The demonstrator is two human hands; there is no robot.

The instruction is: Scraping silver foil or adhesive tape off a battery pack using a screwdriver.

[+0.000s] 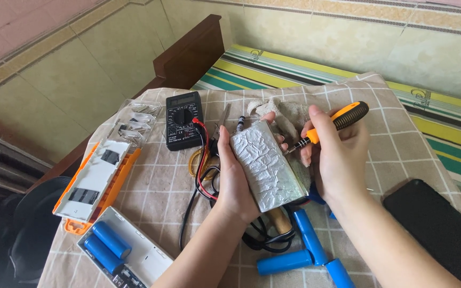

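At the centre of the frame the left hand [236,176] clasps a foil-wrapped block [267,165] from its left side, thumb tip showing at the top edge, so the palm and most fingers are hidden behind the block, and what lies under the foil cannot be made out. The right hand [337,154] grips an orange-and-black screwdriver [329,127], whose tip meets the block's upper right edge, though the exact contact spot is too small to tell. Loose blue cylindrical cells [294,256] lie at the lower centre, partly cut off by the bottom edge, and a black multimeter [183,120] sits upper left of the hands on the checked cloth [156,186].
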